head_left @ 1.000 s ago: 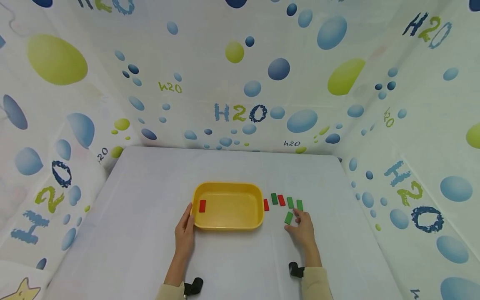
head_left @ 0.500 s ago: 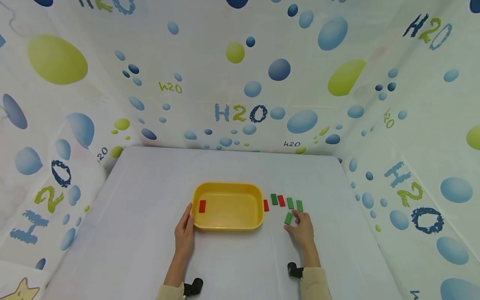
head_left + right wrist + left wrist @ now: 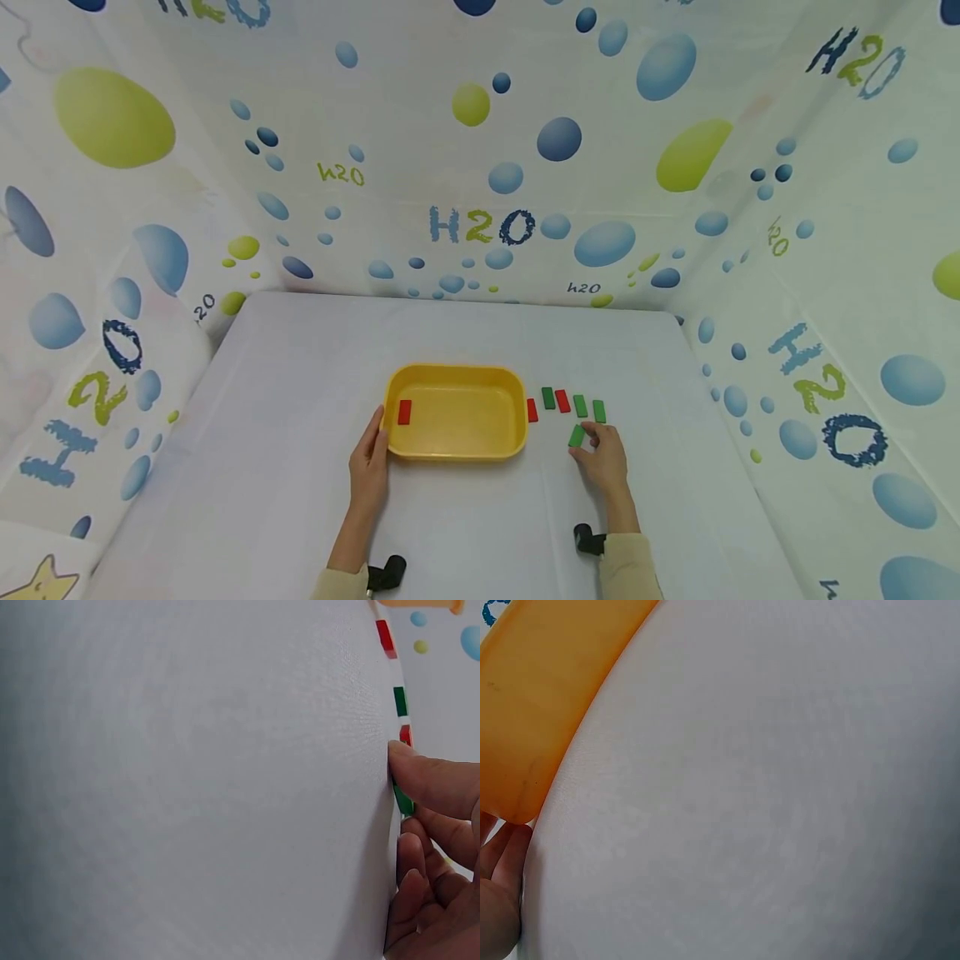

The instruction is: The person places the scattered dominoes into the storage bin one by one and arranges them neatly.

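A yellow tray (image 3: 457, 417) stands on the white table, with one red block (image 3: 405, 412) lying flat at its left end. My left hand (image 3: 369, 471) rests its fairly straight fingers against the tray's near left corner; the left wrist view shows fingertips touching the tray's orange-looking outer wall (image 3: 544, 697). Right of the tray, my right hand (image 3: 606, 458) pinches a small green block (image 3: 576, 435) between thumb and forefinger. In the right wrist view that green block (image 3: 403, 799) is partly hidden by the thumb, and the other fingers are curled.
Just beyond the right hand lie a red block (image 3: 532, 410) by the tray's right wall, a dark green block (image 3: 549, 398), another red block (image 3: 562, 401) and two lighter green blocks (image 3: 580, 406). A patterned curtain (image 3: 480, 167) surrounds the table.
The right thumb and forefinger have drawn closer on the green block, and the hand has shifted very slightly left. Left hand and tray stay put.
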The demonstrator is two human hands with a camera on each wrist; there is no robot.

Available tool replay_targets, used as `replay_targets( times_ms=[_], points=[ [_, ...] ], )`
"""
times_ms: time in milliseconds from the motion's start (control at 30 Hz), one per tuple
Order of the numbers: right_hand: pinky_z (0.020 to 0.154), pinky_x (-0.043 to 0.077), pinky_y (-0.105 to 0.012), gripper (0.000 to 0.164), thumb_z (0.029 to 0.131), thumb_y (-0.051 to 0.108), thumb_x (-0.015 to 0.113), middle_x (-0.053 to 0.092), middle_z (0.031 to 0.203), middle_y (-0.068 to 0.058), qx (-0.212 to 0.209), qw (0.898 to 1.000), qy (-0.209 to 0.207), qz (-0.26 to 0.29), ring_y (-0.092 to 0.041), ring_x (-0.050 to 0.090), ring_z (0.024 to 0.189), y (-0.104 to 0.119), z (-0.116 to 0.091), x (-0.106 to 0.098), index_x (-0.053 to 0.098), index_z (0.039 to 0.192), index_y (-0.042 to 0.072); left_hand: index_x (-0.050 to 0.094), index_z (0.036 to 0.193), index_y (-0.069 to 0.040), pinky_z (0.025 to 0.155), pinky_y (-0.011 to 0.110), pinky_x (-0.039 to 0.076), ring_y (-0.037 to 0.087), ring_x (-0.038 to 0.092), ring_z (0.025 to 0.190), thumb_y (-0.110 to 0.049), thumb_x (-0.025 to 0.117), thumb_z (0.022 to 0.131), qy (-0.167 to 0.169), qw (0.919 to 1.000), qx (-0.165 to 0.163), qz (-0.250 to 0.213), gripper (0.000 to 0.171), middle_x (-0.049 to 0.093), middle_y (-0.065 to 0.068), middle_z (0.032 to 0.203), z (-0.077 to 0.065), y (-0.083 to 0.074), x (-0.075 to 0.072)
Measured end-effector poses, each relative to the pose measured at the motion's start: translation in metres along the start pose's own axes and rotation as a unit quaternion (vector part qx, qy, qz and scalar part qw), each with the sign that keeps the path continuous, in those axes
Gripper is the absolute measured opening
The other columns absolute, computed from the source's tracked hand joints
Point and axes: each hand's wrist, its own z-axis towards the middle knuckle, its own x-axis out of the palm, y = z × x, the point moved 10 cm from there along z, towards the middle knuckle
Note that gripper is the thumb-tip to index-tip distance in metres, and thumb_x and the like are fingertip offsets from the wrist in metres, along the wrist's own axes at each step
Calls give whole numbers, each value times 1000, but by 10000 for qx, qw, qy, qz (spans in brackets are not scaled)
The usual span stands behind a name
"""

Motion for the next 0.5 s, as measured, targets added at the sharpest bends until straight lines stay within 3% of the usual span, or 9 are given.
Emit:
replay_targets(
  times_ms=[500],
  points=[
    [89, 50, -45, 47, 82, 3, 74, 55, 113, -21, 74, 9998, 29, 178, -31, 54, 102, 0, -4, -1, 58, 126, -3, 40, 150, -9, 101, -3, 26, 24, 31, 145, -14, 42, 105, -59, 10000, -58, -32, 45, 39, 6, 156, 2, 5, -1]
  ],
)
